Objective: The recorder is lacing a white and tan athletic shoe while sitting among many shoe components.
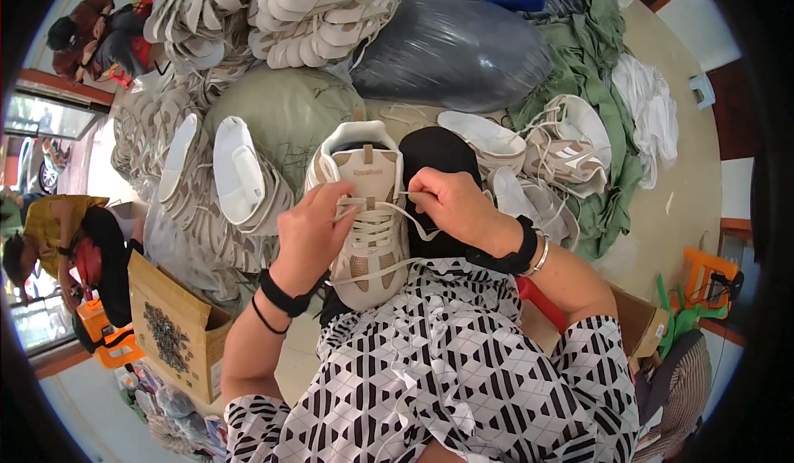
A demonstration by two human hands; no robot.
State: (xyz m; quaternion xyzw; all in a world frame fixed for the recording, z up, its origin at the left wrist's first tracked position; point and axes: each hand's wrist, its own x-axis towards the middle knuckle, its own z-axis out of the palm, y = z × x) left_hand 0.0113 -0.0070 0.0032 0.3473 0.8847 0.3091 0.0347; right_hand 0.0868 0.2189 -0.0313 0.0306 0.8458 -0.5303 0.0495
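Observation:
A beige and white sneaker (376, 259) rests in front of me, its toe toward my body and its heel opening away. A cream shoelace (379, 225) crosses its tongue in several rows, and a loose length trails over the toe. At the shoe's left upper eyelets, my left hand (311, 225) is closed with thumb and fingers pinching the lace. My right hand (457, 206) is at the other side of the tongue, its thumb and forefinger pinched on another part of the lace. Under the right hand lies a black surface (438, 155), probably my trouser leg.
Stacked sneakers (327, 12) rise at the far left beside a stuffed green sack (281, 103). A dark plastic-wrapped bundle (451, 49) and green cloth (587, 74) lie beyond. More shoes (571, 144) sit at right. A cardboard box (178, 326) stands at left, near another person (62, 235).

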